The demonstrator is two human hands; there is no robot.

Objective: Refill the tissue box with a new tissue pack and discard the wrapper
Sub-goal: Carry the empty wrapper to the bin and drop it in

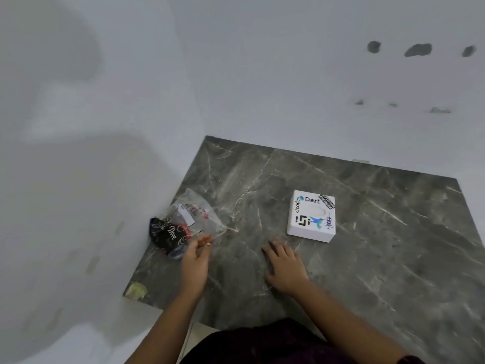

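**Left hand (195, 254) at the wrapper's edge**

The left hand is touching the near edge of the clear wrapper (197, 212), fingers close together; I cannot tell if it is pinching the film. The right hand (284, 264) is lying flat on the table (380, 258), fingers slightly spread, near the tissue box (311, 216). The thin film may be slipping, or dragging the dark Dove packet (168, 236) over the near left edge. Wider room is lying rightward.

An open stretch of tabletop (249, 185) lies between wrapper (199, 208) and tissue box (311, 216); walls (105, 179) hem the left and back.
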